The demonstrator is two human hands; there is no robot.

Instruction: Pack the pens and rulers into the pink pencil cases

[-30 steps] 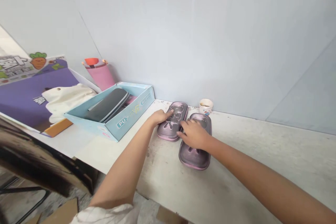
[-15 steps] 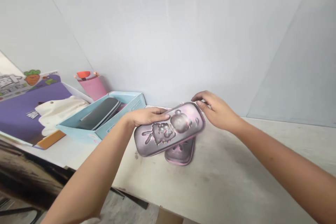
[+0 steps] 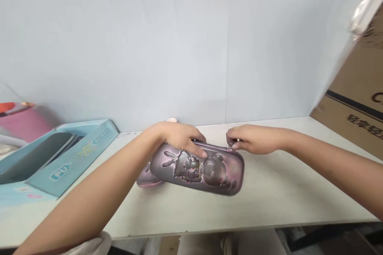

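A dark pinkish-purple pencil case [image 3: 221, 169] with raised cartoon animals, a bear and a rabbit, is tilted above the table. My left hand [image 3: 184, 137] grips its upper edge, thumb on the embossed face and fingers behind. At the upper right corner, along the zipped seam, my right hand [image 3: 243, 139] is closed in a pinch on the zipper pull, which the fingers mostly cover. A second pencil case [image 3: 146, 179] of the same look lies on the table, partly hidden behind the held one and my left forearm.
On the left stands a light blue open box [image 3: 76, 159] with a dark grey case [image 3: 38, 155] inside. A pink container [image 3: 26, 121] is at the far left. A large brown carton [image 3: 359, 87] stands on the right. The white table [image 3: 269, 199] meets a pale wall behind.
My view has swung to the right, bringing the carton in. The held case has turned, its right end now lower. My right hand has closed from a loose curl into a pinch at its corner.
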